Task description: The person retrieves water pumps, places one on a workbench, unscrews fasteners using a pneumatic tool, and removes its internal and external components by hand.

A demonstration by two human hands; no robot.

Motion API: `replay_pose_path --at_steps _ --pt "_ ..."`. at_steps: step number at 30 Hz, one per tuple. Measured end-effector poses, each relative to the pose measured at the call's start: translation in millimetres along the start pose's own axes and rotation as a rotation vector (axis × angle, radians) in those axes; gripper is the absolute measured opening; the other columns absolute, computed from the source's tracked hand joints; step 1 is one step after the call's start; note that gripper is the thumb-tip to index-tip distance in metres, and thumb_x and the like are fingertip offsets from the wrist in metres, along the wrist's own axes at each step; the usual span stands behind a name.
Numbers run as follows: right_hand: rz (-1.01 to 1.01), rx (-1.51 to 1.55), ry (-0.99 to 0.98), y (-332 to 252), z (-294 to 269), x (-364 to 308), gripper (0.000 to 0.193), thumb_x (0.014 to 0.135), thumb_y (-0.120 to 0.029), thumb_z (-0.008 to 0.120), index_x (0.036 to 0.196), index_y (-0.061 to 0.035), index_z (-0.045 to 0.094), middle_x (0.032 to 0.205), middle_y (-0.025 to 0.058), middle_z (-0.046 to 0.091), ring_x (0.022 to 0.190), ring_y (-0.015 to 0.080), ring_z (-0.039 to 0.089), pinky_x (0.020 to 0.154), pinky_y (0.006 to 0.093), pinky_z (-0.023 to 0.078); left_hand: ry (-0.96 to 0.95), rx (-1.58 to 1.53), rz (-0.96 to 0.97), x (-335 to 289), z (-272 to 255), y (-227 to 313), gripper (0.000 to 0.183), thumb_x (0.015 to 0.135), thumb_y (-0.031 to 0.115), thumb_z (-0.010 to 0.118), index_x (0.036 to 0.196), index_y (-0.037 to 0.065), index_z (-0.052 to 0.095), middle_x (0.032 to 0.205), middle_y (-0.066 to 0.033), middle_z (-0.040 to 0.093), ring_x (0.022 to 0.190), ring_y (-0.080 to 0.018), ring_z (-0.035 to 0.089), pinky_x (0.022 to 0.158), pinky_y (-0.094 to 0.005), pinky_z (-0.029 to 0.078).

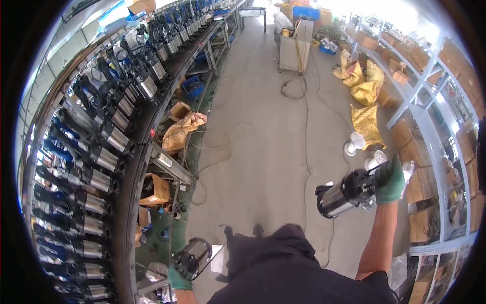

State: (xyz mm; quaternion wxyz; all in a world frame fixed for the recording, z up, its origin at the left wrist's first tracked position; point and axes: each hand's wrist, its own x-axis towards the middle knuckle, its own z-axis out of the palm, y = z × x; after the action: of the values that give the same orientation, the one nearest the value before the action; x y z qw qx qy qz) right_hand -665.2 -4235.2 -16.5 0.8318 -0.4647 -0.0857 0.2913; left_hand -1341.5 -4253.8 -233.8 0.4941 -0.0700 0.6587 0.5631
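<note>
Fingers of our left hand [178, 280] grip one steel pump [193, 258], our right hand [391, 183] a second pump [340, 197]; we should keep both clear of the metal rack [440, 248].

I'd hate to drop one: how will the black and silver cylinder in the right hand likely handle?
The black and silver metal-looking cylinder is probably heavy for its size, given its solid-looking casing. Laid down, its round silver barrel might roll, though the protruding black fittings could check that. The barrel's smooth shine suggests it may be slippery.
</note>
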Motion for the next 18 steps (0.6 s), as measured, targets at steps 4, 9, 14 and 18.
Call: replay_pose_path --at_steps 4,9,14,18 --pt "0.02 0.01 0.067 37.0 126.9 137.6 0.059 0.104 -0.041 0.06 0.057 -0.0228 0.029 0.05 -0.0059 0.021 0.04 0.0102 0.017 0.04 0.0298 0.014 -0.271 -0.002 -0.032 113.5 117.1 41.7 0.034 0.098 0.041 0.059 0.099 0.01 0.071 0.075 -0.0058 0.068 0.069 -0.0249 0.071 0.063 -0.0437 0.065" --pt "-0.014 -0.003 -0.064 108.2 273.5 315.5 0.06 0.106 -0.044 0.055 0.057 -0.0216 0.028 0.05 -0.0051 0.02 0.041 0.0113 0.017 0.041 0.0307 0.015 -0.305 0.017 0.015 112.9 396.5 105.3 0.038 0.1 0.038 0.055 0.068 0.019 0.054 0.051 0.0074 0.044 0.035 -0.012 0.039 0.034 -0.0283 0.042" --pt "0.15 0.082 -0.13 180.0 415.0 505.9 0.057 0.106 -0.043 0.056 0.058 -0.0204 0.032 0.051 -0.0036 0.021 0.042 0.013 0.018 0.042 0.0323 0.016 0.055 0.253 0.12 131.3 656.3 132.2 0.032 0.099 0.048 0.06 0.081 0.021 0.059 0.064 0.0065 0.05 0.052 -0.0135 0.05 0.044 -0.032 0.046" --pt "0.187 0.06 -0.18 224.3 531.8 652.4 0.058 0.105 -0.043 0.055 0.059 -0.0204 0.03 0.052 -0.0034 0.02 0.044 0.0135 0.02 0.043 0.0324 0.017 0.069 0.154 0.063 188.9 816.4 150.9 0.037 0.099 0.048 0.06 0.073 0.024 0.051 0.057 0.0071 0.04 0.042 -0.0116 0.039 0.035 -0.0294 0.033"
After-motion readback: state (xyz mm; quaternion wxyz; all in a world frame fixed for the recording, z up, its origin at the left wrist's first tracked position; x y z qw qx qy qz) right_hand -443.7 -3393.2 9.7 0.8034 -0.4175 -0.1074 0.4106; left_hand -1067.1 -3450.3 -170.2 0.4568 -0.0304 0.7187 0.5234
